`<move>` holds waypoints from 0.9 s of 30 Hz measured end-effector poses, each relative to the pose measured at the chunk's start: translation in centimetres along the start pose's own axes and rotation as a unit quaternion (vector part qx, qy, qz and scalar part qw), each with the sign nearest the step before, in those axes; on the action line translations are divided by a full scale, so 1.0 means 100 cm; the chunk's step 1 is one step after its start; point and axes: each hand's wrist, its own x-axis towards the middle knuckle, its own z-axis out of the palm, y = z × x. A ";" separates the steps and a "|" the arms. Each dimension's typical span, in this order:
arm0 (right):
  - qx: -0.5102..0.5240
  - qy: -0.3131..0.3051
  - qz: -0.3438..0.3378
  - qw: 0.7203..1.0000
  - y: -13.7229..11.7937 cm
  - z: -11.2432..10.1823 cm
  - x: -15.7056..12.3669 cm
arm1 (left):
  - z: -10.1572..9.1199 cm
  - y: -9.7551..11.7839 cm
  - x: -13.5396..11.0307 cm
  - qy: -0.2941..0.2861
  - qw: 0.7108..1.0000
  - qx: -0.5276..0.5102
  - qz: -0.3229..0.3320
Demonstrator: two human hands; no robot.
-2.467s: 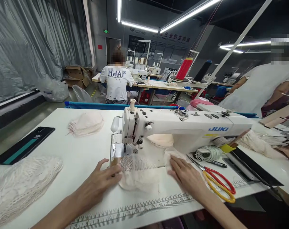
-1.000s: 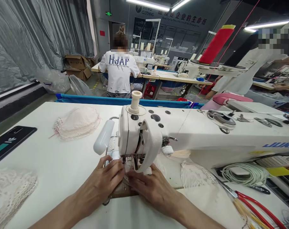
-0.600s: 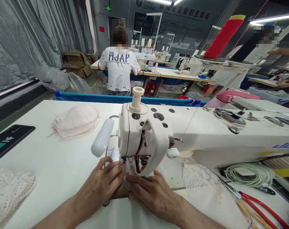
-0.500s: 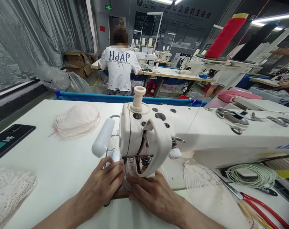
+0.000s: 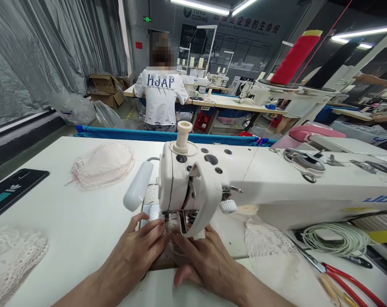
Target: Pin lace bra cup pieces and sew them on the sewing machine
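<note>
A white sewing machine (image 5: 187,187) stands before me, and a small piece of pale lace fabric (image 5: 177,248) lies under its needle area, mostly hidden by fingers. My left hand (image 5: 141,245) is on the left side of the lace, fingers bent and pressed down by the presser foot. From the right, my right hand (image 5: 209,260) holds the lace with its fingers close to the foot. Its thumb points down and left, smeared by motion. The right fingertips are partly hidden behind the machine's white lever guard (image 5: 209,200).
Pale fabric cups (image 5: 102,165) and lace pieces (image 5: 14,260) lie at left near a black phone (image 5: 17,187). At right are more lace (image 5: 270,243), red-handled scissors (image 5: 343,277) and a coil of pale cord (image 5: 337,238). A person in a white shirt (image 5: 161,98) sits ahead.
My right thumb has swung out from the lace toward me, and the right fingers have shifted slightly forward. My left hand stays nearly in place. The view has tilted a little upward.
</note>
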 end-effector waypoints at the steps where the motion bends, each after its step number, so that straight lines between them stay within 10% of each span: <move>1: -0.010 0.002 0.005 1.000 0.002 0.001 0.000 | 0.000 -0.001 0.001 0.006 1.000 0.002 0.004; 27: -0.030 0.009 -0.020 0.999 -0.001 0.003 -0.001 | -0.007 -0.005 0.003 0.021 0.999 0.038 0.021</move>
